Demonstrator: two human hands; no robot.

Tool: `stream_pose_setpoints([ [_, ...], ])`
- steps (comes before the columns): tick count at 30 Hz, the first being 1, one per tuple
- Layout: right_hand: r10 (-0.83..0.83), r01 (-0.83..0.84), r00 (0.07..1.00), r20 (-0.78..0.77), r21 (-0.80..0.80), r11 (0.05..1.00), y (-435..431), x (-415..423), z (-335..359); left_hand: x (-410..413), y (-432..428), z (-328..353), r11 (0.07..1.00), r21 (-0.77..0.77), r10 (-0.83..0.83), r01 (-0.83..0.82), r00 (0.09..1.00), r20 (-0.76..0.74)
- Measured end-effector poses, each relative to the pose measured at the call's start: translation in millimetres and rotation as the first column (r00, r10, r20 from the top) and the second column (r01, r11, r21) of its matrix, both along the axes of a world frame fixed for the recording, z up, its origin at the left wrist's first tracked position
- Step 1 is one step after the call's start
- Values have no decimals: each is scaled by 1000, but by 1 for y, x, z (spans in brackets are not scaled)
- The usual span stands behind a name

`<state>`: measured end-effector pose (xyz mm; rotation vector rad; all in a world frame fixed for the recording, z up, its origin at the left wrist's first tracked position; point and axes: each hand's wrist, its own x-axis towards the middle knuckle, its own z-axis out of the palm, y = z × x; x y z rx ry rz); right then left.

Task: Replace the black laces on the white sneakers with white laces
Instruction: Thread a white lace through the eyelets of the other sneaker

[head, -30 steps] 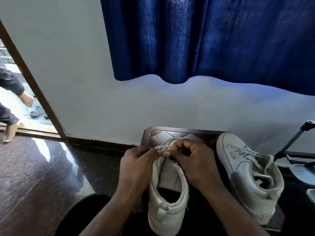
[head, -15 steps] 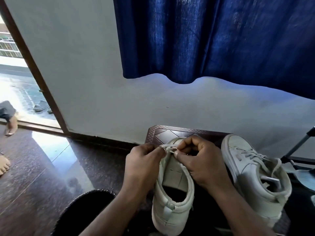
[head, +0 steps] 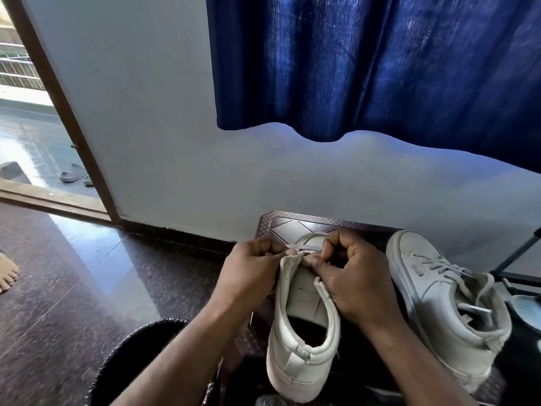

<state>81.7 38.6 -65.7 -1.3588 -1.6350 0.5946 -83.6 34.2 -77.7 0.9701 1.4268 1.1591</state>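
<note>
A white sneaker (head: 303, 344) stands heel toward me on a dark patterned stool (head: 281, 225), its eyelets mostly unlaced. A white lace (head: 304, 247) runs across its toe end. My left hand (head: 251, 273) pinches the left eyelet flap and the lace end there. My right hand (head: 351, 279) has its fingers curled over the right flap, pinching the lace near the toe. A second white sneaker (head: 445, 306) lies to the right, laced in white. No black lace shows.
A white wall and a blue curtain (head: 374, 65) rise behind the stool. An open doorway (head: 32, 136) at left shows sandals outside. A person's bare foot (head: 7, 272) rests on the glossy dark floor. A black metal frame (head: 518, 259) stands at far right.
The view has shifted right and down a little. Both hands stay at the toe end of the near sneaker, working the white lace. The person at the doorway has stepped away leftward.
</note>
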Motion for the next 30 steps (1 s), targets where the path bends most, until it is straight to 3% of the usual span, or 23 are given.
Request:
stream_pose_setpoints([
  [3,39,-38,998,45,-18,999,2,1,0,3,1,1,999,7,-38,37,999,37],
  [5,64,-62,995,74,-35,997,4,3,0,0,5,1,1000,3,-5,5,998,-61],
  [7,104,-104,995,-10,-84,991,5,7,2,-14,11,1,994,-36,101,-107,985,-140],
  [8,126,-137,987,-97,-115,984,6,10,3,-24,12,2,986,-46,139,-157,950,-279],
  [10,160,-205,952,-263,-155,966,6,17,6,-45,10,2,980,-74,89,-184,741,-666],
  [11,166,-228,932,-323,-161,960,6,21,7,-49,8,0,984,-64,61,-169,648,-759],
  [13,166,-251,896,-411,-161,955,7,26,7,-45,4,1,998,-10,33,-69,601,-799],
  [15,169,-257,884,-435,-150,955,8,27,6,-36,4,0,985,151,78,83,565,-821],
  [16,179,-258,891,-418,-141,956,8,27,6,-31,4,1,964,210,82,165,565,-821],
  [20,235,-278,927,-292,-117,953,6,26,3,-11,11,-3,904,291,-96,314,812,-576],
  [22,241,-279,933,-267,-117,953,6,26,2,-7,12,-6,907,271,-132,323,828,-544],
  [24,234,-283,924,-303,-127,951,7,27,2,-10,15,-5,924,221,-94,314,744,-662],
  [27,199,-298,839,-506,-122,947,7,31,9,-28,10,2,990,-32,-78,136,348,-934],
  [28,189,-295,812,-552,-108,949,6,34,13,-33,8,3,994,-80,-97,70,274,-957],
  [30,179,-277,790,-586,-81,957,6,41,18,-37,7,1,997,-60,-72,47,318,-945],
])
